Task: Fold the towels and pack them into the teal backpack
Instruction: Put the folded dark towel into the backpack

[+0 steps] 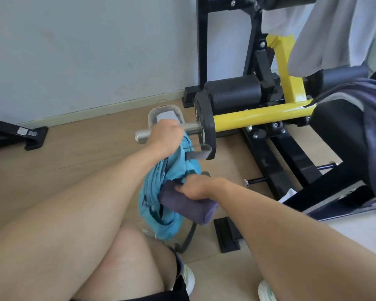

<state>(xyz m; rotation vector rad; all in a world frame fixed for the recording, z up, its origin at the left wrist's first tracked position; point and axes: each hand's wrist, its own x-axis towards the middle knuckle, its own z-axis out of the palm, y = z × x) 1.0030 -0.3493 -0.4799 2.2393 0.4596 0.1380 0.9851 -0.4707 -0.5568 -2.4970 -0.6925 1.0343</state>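
Head view, looking down past my operator's bare arms and knee to a wood-look floor (pixel 78 153).

Left hand (pixel 164 135): fingers curled tight round the top edge of the teal backpack (pixel 161 192), holding it up beside the steel sleeve bar (pixel 189 128) of a yellow-and-black gym machine (pixel 261 115). I log this grip as closed on the bag fabric. The backpack hangs slack below the fist, its mouth turned toward the right hand, with a dark grey strap (pixel 197 153) looping off near the weight plate (pixel 206 124) and another strap (pixel 188 237) trailing to the floor.

Right hand (pixel 197 187): fingers wrapped over a rolled dark purple towel (pixel 190 205), pinching it from above. The roll's near end sticks out free toward the camera; its far end sits at the backpack's opening, touching the teal cloth. How far in it goes I cannot tell, since the hand covers that spot.

More towels: a light grey towel (pixel 334 33) draped over the machine's upper pad, top right, and a dark blue-grey cloth (pixel 373 118) hanging over the black seat pad at far right.

A clear lidded container (pixel 164 114) lies on the floor behind the left fist. Pale shoes (pixel 189 276) show at the bottom edge.
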